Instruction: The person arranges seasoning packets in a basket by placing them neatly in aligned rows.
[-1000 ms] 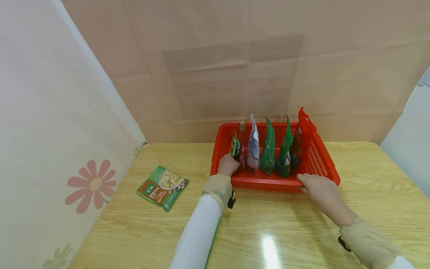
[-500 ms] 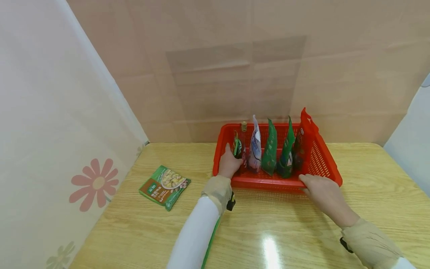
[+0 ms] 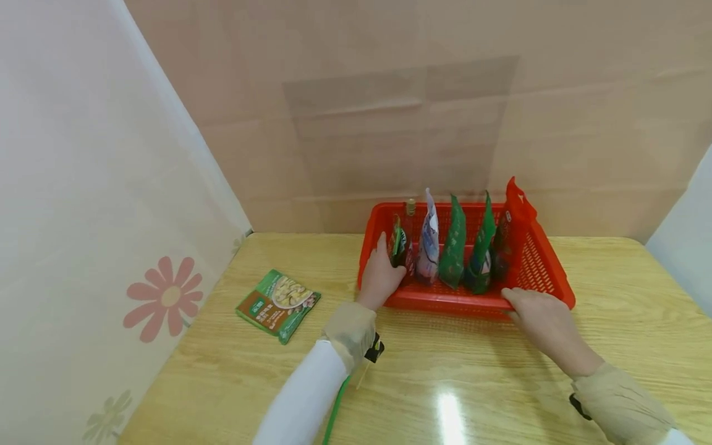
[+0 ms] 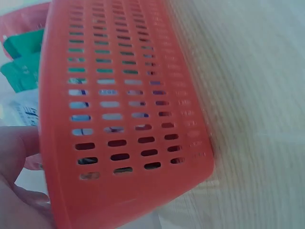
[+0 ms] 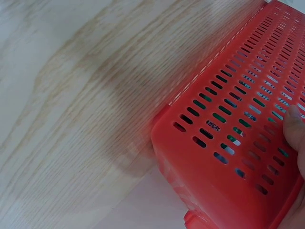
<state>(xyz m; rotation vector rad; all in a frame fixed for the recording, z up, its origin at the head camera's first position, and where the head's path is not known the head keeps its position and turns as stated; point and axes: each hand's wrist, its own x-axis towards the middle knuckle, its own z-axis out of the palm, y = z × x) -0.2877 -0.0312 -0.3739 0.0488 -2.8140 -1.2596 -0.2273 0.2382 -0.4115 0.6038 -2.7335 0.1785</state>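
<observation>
A red plastic basket (image 3: 445,301) stands on the table with a row of upright goods in it. My left hand (image 3: 381,277) is over its front left corner, thumb and forefinger spread beside a small green packet (image 3: 397,241). In the left wrist view, the fingers (image 4: 26,143) reach in over the rim, and their tips are partly hidden. My right hand (image 3: 542,318) grips the front rim near the right corner. The right wrist view shows the thumb (image 5: 294,125) against the slotted wall.
Inside the basket stand a capped bottle (image 3: 410,210), a whitish bag (image 3: 429,244), two green bags (image 3: 453,247) and a red bag (image 3: 517,219). A green-brown food packet (image 3: 278,304) lies on the table to the left. A green edge (image 3: 336,408) shows beside my left sleeve.
My left hand has let go of the small green packet, its fingers spreading and drawing slightly back towards the basket's corner. The right hand keeps its hold on the rim.
</observation>
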